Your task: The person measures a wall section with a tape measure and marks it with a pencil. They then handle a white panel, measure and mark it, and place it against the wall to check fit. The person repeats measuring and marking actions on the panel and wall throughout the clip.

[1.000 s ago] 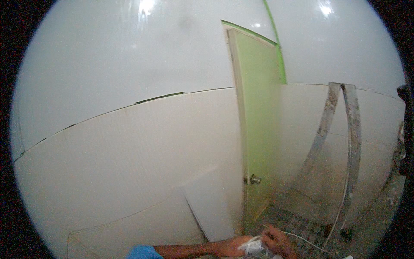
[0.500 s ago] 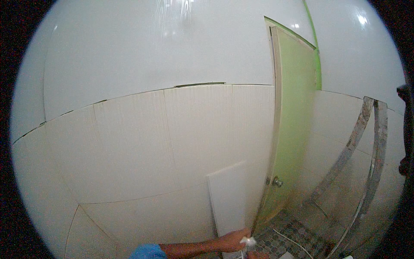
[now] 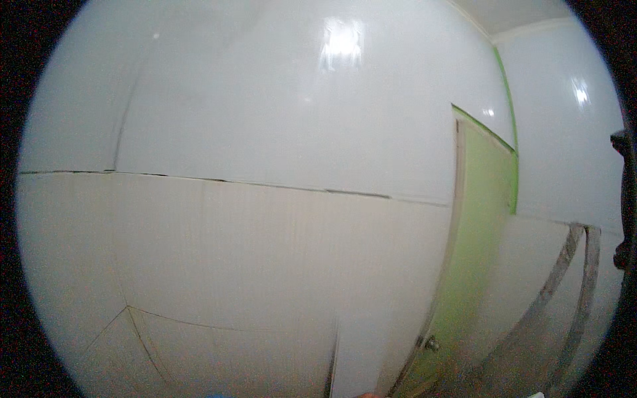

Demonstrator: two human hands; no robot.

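Only a sliver of my left hand [image 3: 369, 396] shows at the lower edge, and its fingers are cut off from view. A scrap of blue sleeve [image 3: 219, 396] appears at the same edge, further left. Just above the hand stands a white panel [image 3: 358, 361], upright against the tiled wall. Whatever the left hand holds is out of the picture. My right hand is not visible.
A green door [image 3: 481, 219] with a round metal knob [image 3: 432, 343] is to the right. Beyond it, two long grey-brown planks [image 3: 584, 285] lean against the wall. Large cream tiles [image 3: 265, 265] cover the lower wall below white panelling [image 3: 252, 99].
The view has tipped upward, so the wall and door sit lower. Both hands and the small white thing at my left hand have dropped almost or fully out of sight.
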